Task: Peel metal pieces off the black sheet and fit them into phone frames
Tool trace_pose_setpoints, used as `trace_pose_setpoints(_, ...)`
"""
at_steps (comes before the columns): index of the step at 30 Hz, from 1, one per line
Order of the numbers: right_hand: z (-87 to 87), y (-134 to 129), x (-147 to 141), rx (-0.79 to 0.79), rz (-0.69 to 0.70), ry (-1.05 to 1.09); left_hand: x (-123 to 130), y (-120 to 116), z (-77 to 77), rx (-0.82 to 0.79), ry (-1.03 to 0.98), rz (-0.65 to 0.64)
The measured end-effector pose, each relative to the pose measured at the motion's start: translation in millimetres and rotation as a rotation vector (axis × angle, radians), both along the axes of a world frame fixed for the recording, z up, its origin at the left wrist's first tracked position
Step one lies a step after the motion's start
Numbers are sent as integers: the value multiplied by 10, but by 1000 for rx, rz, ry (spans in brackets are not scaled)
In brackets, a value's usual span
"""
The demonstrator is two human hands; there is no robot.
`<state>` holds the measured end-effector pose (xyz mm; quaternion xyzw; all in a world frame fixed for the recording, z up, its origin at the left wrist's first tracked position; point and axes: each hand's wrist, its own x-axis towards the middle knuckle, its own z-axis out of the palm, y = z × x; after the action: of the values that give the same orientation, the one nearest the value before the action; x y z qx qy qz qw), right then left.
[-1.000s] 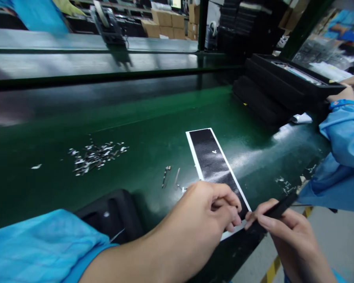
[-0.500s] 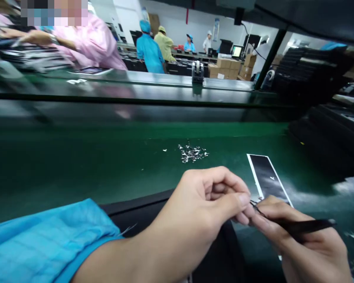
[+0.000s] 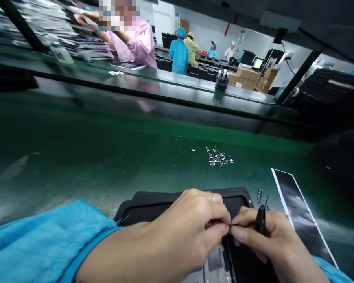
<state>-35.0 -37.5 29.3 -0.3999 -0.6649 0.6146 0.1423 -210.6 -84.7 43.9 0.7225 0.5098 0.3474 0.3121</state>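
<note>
My left hand [image 3: 194, 224] is closed in a pinch, thumb against forefinger, with a ring on one finger. My right hand [image 3: 274, 236] also pinches, its fingertips meeting those of the left. A tiny dark piece shows between them, too small to name. Tucked in my right hand is a slim black-handled tool [image 3: 261, 219] with a thin tip pointing up. Below both hands lies a black tray [image 3: 236, 196]. In it, partly hidden by my left hand, is a flat silver-grey device part [image 3: 215, 265].
On the green bench [image 3: 91, 157] lies a pile of small black-and-white scraps [image 3: 218, 157]. A small metal object [image 3: 259, 195] is beside the tray. Right of it stretches a black strip with white edges [image 3: 303, 212]. A tape dispenser [image 3: 222, 79] stands on the shelf; a person in pink [image 3: 138, 43] works beyond.
The view has shifted left and down, showing more of the tray and the device part. My hands have come down over the tray, and the tool's handle has swung from sideways to upright.
</note>
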Motion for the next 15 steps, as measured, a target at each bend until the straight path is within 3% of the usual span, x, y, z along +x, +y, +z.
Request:
trace_pose_setpoints(6,81,-57,-32,99,-166,-126,-57,-14,-100,72,-8,20)
trace_pose_setpoints(9,106,-45,-41,243,-56,-131,-88,-76,-96,85,28,31)
trace_pose_setpoints(12,80,-34,-13,604,142,-141,-150,-158,-82,49,127,-3)
trace_pose_setpoints(15,6,-103,17,1034,145,-133,-230,-238,-121,8,252,-36)
